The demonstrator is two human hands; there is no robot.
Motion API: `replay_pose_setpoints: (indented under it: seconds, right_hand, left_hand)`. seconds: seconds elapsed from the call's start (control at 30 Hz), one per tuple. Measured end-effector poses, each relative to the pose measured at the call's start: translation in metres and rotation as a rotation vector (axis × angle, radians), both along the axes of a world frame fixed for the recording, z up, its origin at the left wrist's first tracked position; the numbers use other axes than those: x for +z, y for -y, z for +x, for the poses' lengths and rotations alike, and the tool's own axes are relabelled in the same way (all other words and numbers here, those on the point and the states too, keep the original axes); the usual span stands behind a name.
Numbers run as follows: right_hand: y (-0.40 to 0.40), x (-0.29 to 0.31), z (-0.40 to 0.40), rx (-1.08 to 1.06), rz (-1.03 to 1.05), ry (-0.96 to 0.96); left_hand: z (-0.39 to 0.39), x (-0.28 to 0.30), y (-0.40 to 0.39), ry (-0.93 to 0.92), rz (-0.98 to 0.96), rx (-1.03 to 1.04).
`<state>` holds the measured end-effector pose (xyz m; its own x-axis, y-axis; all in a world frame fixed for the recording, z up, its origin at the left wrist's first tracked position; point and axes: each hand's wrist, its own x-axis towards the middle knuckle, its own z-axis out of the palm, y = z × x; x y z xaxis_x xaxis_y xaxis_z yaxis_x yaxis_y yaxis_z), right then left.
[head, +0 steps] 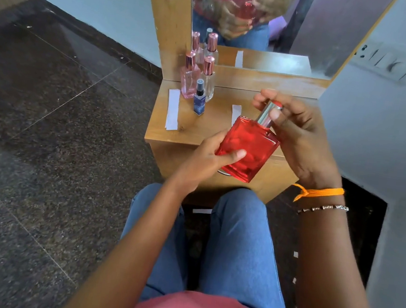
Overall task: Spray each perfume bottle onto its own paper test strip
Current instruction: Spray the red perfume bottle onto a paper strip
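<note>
I hold a red square perfume bottle tilted above the front edge of the small wooden table. My left hand grips its lower body. My right hand pinches its silver cap at the top. On the table's left stand a pink bottle, a clear bottle and a small blue bottle. A stack of white paper strips lies at the left edge. Another strip lies mid-table, partly hidden behind the red bottle.
A mirror rises behind the table and reflects the bottles and my hands. A grey wall with a switch plate is close on the right. One paper strip lies on the dark floor between my knees.
</note>
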<state>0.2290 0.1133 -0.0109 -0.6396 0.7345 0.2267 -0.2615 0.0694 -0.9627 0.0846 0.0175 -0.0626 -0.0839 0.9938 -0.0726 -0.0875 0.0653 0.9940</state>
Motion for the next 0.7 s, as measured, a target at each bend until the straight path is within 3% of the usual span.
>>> replay_pose_setpoints:
  seconds: [0.27, 0.5, 0.6, 0.7]
  right_hand:
    - [0.013, -0.01, -0.023, -0.481, 0.02, 0.106]
    - [0.009, -0.026, -0.003, -0.119, -0.06, 0.212]
    - [-0.002, -0.019, -0.007, -0.14, 0.035, 0.244]
    - [-0.021, -0.014, -0.019, -0.242, 0.123, 0.265]
  left_hand:
    - [0.014, -0.006, -0.004, -0.203, 0.069, 0.229]
    - [0.003, 0.003, -0.01, -0.076, 0.061, 0.196]
    - [0.0, 0.006, -0.013, -0.049, 0.028, 0.209]
    - [-0.005, 0.009, -0.016, -0.202, -0.021, 0.315]
